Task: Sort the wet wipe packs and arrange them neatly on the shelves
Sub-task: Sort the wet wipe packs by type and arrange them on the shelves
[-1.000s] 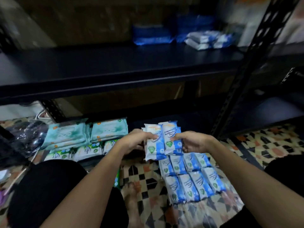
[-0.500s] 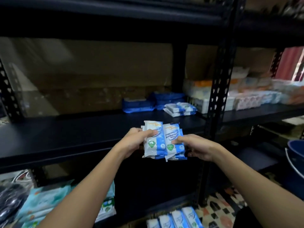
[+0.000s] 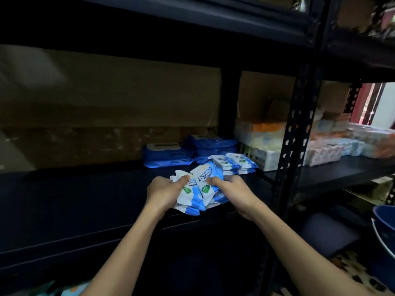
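Note:
Both hands hold a bundle of small blue-and-white wet wipe packs [image 3: 199, 190] just above the dark middle shelf [image 3: 85, 199]. My left hand [image 3: 165, 191] grips the bundle's left side, thumb on the front pack. My right hand [image 3: 232, 189] grips the right side, fingers curled round the packs. Directly behind the bundle, a short stack of the same small packs [image 3: 234, 164] lies on the shelf. Two larger dark-blue wipe packs [image 3: 168, 153] sit further back against the wall.
A black perforated upright post [image 3: 297, 133] stands to the right of the hands. Beyond it, the neighbouring shelf holds rows of pale tissue packs [image 3: 333, 146]. A blue bucket [image 3: 384, 229] is at the lower right. An upper shelf [image 3: 192, 20] overhangs.
Both hands have carried the bundle up from the floor level and forward onto the middle shelf, close behind the stacked small packs. The view has risen with them.

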